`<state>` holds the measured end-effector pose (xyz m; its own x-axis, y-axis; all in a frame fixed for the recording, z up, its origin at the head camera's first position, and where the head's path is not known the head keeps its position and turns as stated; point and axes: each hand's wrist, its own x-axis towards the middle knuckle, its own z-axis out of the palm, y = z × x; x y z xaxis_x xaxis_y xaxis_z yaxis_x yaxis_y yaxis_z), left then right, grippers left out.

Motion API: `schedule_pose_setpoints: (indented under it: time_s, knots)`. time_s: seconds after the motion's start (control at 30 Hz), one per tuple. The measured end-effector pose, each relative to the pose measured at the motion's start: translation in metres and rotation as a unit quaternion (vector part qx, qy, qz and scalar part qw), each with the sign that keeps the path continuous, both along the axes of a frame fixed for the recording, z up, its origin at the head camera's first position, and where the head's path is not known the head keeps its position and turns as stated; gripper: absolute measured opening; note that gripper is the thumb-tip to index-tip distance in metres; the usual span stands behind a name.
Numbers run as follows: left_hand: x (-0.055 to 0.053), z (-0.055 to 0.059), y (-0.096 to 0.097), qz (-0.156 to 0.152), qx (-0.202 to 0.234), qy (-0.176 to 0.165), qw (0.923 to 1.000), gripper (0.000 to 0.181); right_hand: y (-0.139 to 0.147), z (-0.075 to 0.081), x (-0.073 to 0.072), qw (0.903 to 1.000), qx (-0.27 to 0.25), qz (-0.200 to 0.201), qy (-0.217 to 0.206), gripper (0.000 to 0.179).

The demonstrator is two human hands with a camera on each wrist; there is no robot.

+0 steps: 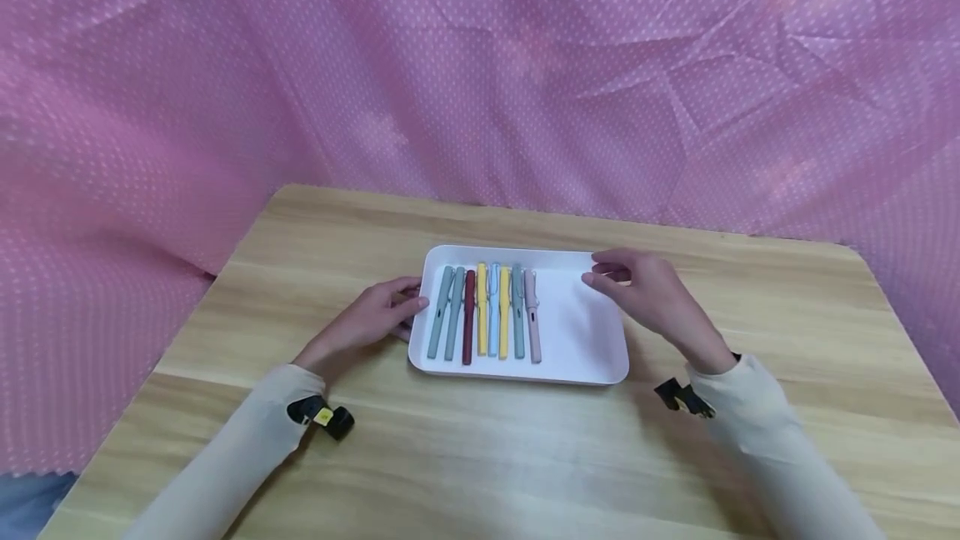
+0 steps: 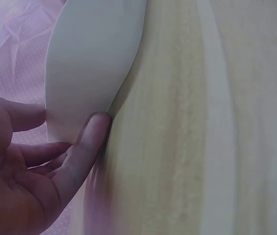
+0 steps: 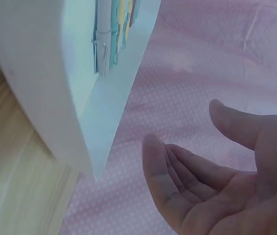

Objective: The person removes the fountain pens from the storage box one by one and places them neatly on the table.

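A white tray (image 1: 581, 332) lies on the table with a row of capped pens side by side in its left and middle part. From the left come grey-green pens (image 1: 440, 315), a dark red pen (image 1: 468, 319), a yellow pen (image 1: 482, 311), a light blue pen (image 1: 493, 311), another yellow pen (image 1: 504, 315), a grey-green pen (image 1: 518, 315) and a pale mauve pen (image 1: 532, 319). My left hand (image 1: 378, 311) holds the tray's left end, thumb at the rim and fingers against the outer wall. Near the far right corner, my right hand (image 1: 648, 290) hovers with bent fingers, holding nothing.
The wooden table (image 1: 480, 457) extends around the tray on all sides. Pink dotted cloth (image 1: 480, 82) hangs behind the table and along its left side. Black wrist mounts (image 1: 322, 415) stick out from both sleeves.
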<state>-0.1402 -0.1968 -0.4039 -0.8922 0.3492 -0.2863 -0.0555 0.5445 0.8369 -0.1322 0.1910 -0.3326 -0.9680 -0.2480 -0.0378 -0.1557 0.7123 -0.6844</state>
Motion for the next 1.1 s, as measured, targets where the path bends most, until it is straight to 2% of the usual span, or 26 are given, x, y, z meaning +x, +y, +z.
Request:
schedule_pose_setpoints:
  time_s: [0.27, 0.53, 0.63, 0.9, 1.1]
  knots:
    - [0.003, -0.002, 0.002, 0.006, 0.011, -0.001, 0.9999, 0.056, -0.023, -0.005, -0.008, 0.9973, 0.022, 0.021, -0.067, 0.048]
    - [0.003, -0.002, 0.000, 0.004, 0.032, -0.006, 0.9995, 0.058, -0.038, -0.004, -0.022, 0.9919, 0.039, 0.064, -0.103, 0.047]
    - [0.004, -0.001, 0.000, 0.004, 0.033, -0.004, 0.9994, 0.058, -0.042, -0.005, -0.026, 0.9892, 0.044, 0.065, -0.123, 0.046]
    - [0.004, 0.000, -0.001, 0.000, 0.033, -0.004, 0.9995, 0.057, -0.053, -0.014, -0.037, 0.9818, 0.018, 0.068, -0.176, 0.035]
    - [0.003, -0.002, -0.001, -0.005, 0.028, 0.002, 0.9996, 0.056, -0.060, -0.017, -0.041, 0.9767, 0.044, 0.047, -0.205, 0.033]
